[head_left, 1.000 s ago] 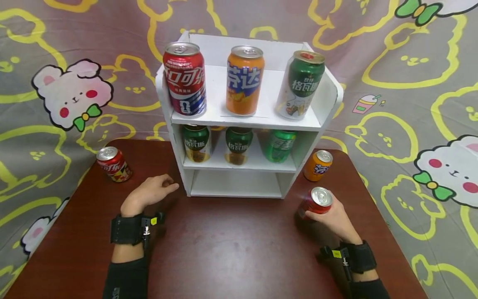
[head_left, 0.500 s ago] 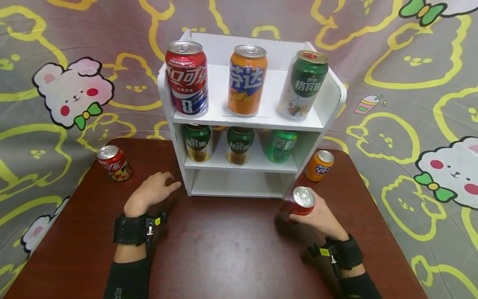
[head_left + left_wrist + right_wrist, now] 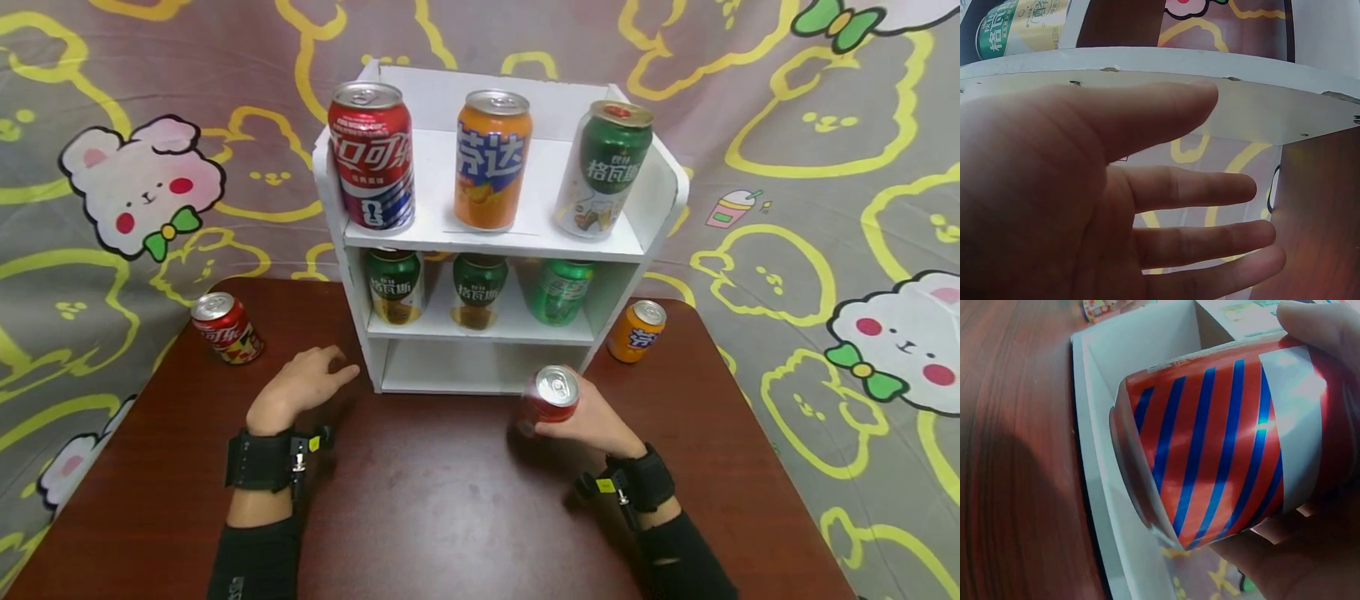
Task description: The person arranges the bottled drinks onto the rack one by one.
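My right hand (image 3: 597,423) grips a red soda can (image 3: 556,408) just in front of the right part of the white shelf's (image 3: 459,367) lowest level. Blue diagonal stripes and a white band show on that can (image 3: 1204,450) in the right wrist view, with the thumb and fingers around its upper part. Left of the shelf's foot, my left hand (image 3: 300,390) hovers over the table with nothing in it. Its fingers (image 3: 1197,187) are apart and fairly straight in the left wrist view, before the lower shelf board.
The top level holds a red cola can (image 3: 372,158), an orange soda can (image 3: 491,162) and a green-and-white can (image 3: 606,171). Several green cans (image 3: 395,287) fill the middle level. On the brown table (image 3: 420,500) stand a red can (image 3: 228,329) at left and an orange can (image 3: 637,332) at right.
My right hand has carried the red can leftward, from beside the orange can on the table to the front of the lowest level. The left hand has stayed nearly still.
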`<state>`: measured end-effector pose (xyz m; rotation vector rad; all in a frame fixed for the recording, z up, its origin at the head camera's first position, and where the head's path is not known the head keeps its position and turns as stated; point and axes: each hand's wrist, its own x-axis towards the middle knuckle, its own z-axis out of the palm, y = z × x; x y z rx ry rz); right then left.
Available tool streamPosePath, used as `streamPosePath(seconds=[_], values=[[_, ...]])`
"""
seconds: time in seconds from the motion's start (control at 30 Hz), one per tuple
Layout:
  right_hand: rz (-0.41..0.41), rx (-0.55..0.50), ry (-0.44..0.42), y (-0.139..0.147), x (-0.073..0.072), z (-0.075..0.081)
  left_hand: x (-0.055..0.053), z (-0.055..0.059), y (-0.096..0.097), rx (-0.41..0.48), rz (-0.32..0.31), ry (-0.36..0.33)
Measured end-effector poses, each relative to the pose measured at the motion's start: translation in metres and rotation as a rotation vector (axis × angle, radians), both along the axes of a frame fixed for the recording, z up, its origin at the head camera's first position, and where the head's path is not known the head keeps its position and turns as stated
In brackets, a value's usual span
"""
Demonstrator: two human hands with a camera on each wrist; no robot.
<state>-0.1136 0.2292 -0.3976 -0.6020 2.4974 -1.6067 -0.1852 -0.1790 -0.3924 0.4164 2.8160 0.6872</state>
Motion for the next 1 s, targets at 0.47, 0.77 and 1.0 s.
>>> streamPosePath(seconds=[0.47,0.77,1.0], values=[[0.102,0.055,0.065,-0.036,-0.034,-0.016,-0.001,-0.001,-0.002,0.019,-0.009,0.007],[0.132,0.087,0.073,-0.05,-0.067,-0.047,-0.001,0.0,-0.006,0.019,-0.006,-0.001],[0.113,0.142,0.042,-0.061,-0.078,-0.051,-0.001,-0.001,-0.007,0.024,-0.001,-0.001]])
